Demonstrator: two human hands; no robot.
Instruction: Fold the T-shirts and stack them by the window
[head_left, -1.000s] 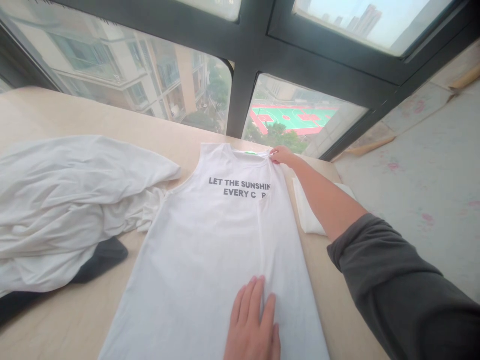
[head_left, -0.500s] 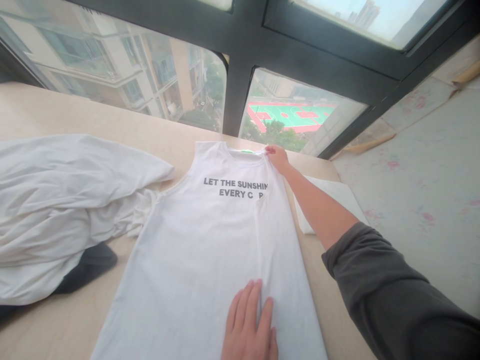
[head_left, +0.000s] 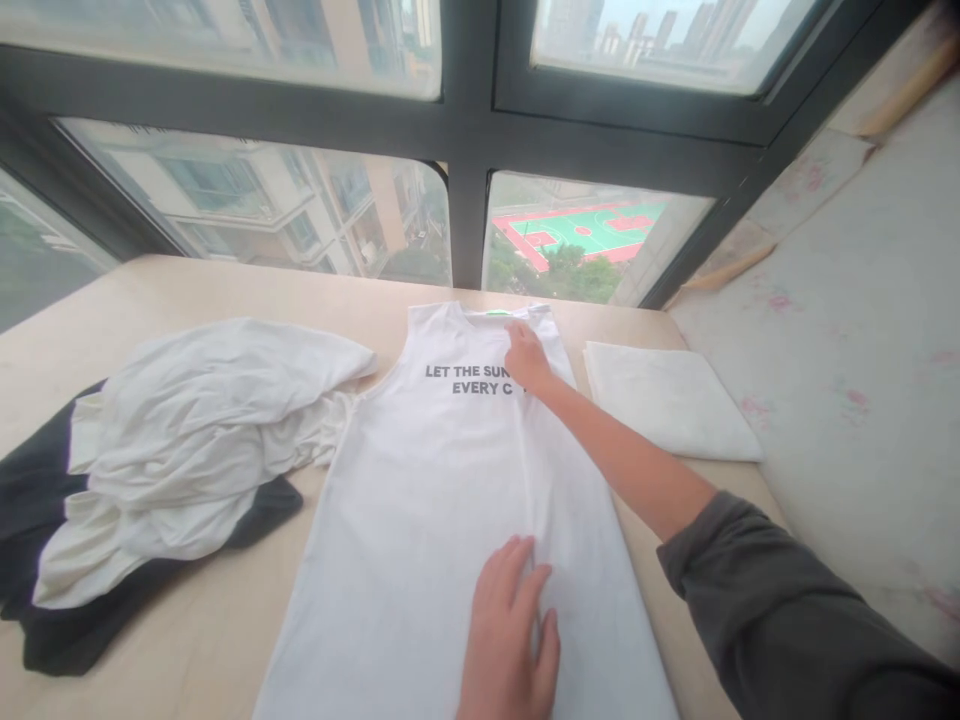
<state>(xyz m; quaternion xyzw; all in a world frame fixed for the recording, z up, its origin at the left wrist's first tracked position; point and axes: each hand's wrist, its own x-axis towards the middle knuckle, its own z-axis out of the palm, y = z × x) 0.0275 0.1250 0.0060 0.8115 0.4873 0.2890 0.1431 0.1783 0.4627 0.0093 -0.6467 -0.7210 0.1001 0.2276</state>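
A white sleeveless shirt (head_left: 420, 520) with dark printed lettering lies flat, neck end toward the window, with its right side folded inward over part of the print. My right hand (head_left: 525, 357) rests on the shirt just below the neckline, covering some letters; its fingers are partly bent, and whether they pinch cloth cannot be made out. Lower down, my left hand (head_left: 508, 630) lies on the shirt near the fold's edge, fingers spread and holding nothing.
Left of the shirt is a loose heap of white cloth (head_left: 187, 440) on dark cloth (head_left: 75, 625). A folded white cloth (head_left: 667, 400) lies at the right on the pale ledge (head_left: 187, 290), beside the papered wall (head_left: 840, 350). Dark window frames (head_left: 469, 140) stand behind.
My right hand has moved from the shirt's right shoulder inward and down onto the chest. The view has tilted up, showing more window and the whole folded cloth.
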